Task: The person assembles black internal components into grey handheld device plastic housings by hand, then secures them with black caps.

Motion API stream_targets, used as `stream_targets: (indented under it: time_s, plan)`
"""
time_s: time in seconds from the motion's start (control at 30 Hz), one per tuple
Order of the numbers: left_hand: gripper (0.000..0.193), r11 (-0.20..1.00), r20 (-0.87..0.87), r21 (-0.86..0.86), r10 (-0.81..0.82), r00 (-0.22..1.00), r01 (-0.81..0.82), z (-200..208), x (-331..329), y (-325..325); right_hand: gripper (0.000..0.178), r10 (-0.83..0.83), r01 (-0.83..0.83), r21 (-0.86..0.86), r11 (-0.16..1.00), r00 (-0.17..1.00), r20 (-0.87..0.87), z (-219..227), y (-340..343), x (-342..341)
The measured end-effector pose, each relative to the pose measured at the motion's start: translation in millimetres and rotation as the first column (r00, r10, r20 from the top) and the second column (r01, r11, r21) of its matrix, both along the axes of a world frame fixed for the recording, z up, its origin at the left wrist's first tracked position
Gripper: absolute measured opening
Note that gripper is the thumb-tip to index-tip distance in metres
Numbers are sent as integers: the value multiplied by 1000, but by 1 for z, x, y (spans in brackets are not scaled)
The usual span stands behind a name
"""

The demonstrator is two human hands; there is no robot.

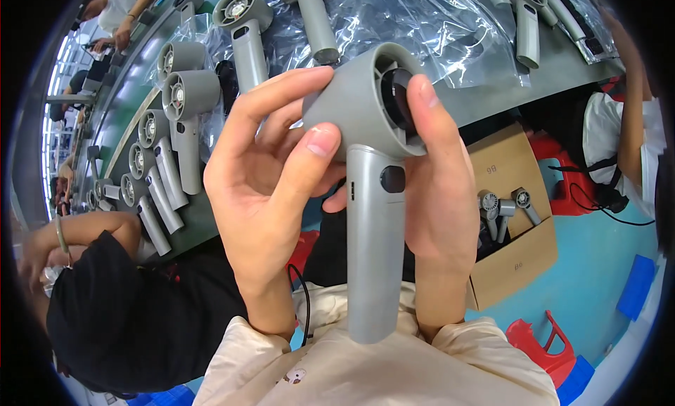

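Note:
A grey handheld fan (375, 258) is upright in front of my chest, its round head at the top and its handle pointing down. My left hand (256, 177) grips the head from the left, with the thumb on its near side and the fingers over the top. My right hand (444, 188) closes on the head from the right. Its thumb lies against a glossy black round piece (398, 100) in the head's open end. A dark oval button (392, 179) and a small slot show on the handle. Some right fingers are hidden behind the fan.
Several grey fans (191, 97) lie on the table (485, 104) to the left and far side, among clear plastic bags (394, 19). At right, an open cardboard box (517, 265) holds more fans. Red stools (545, 350) and co-workers (126, 307) flank me on both sides.

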State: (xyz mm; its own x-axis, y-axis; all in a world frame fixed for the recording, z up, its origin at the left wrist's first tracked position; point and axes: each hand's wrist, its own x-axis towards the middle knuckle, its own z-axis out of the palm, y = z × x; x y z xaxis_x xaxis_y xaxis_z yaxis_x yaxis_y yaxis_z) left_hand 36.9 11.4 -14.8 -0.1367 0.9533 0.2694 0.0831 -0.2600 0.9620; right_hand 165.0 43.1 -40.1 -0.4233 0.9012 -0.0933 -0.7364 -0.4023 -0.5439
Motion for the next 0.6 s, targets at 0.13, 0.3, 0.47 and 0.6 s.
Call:
stream_targets:
  time_s: [0.13,0.3,0.47,0.6]
  plan:
    - [43,1000,3,3,-15,1000,15,0,-1,0,47,-16,16,-14,1000,999,46,2,-1,2]
    - [44,999,3,38,1,1000,-1,-3,-2,-1,48,-12,13,-26,1000,999,40,2,-2,1]
    - [35,991,122,133,11,992,-27,-7,-3,1,49,-116,116,73,991,993,-1,3,-3,-2]
    - [36,981,196,166,69,978,-103,-11,3,4,76,-75,19,359,933,987,144,2,3,15]
